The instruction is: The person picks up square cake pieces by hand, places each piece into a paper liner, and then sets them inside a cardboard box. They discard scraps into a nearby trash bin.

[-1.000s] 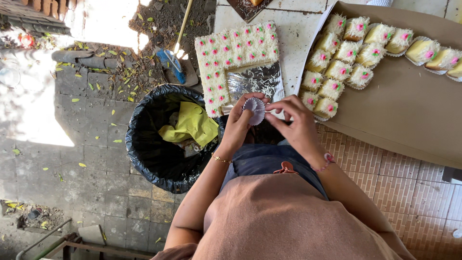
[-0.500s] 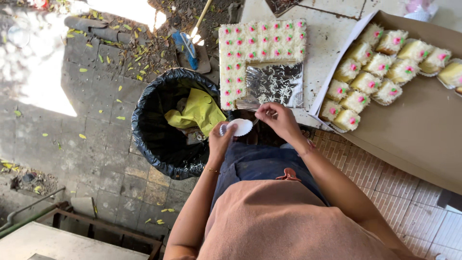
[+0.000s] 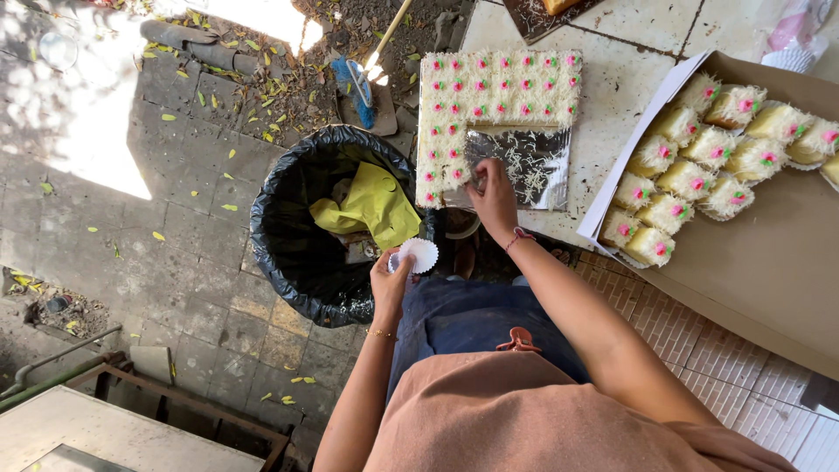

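My left hand [image 3: 390, 281] holds a white fluted paper cup [image 3: 419, 254] over the edge of the black bin. My right hand [image 3: 492, 197] reaches onto the silver foil board [image 3: 533, 166], fingers at a cut piece at the near end of the slab cake [image 3: 489, 96]. The cake is white with shredded topping and pink-and-green flowers, cut into an L shape. Whether the right hand grips the piece is not visible.
A cardboard box [image 3: 769, 253] on the right holds several cut cake pieces [image 3: 699, 179] in paper cups. A black-lined bin [image 3: 328, 227] with yellow rubbish [image 3: 367, 205] stands left of my lap. A broom [image 3: 363, 79] lies on the leaf-strewn paving.
My right hand has left the paper cup and reached forward to the cake on the foil board. My left hand keeps the cup, lowered near the bin.
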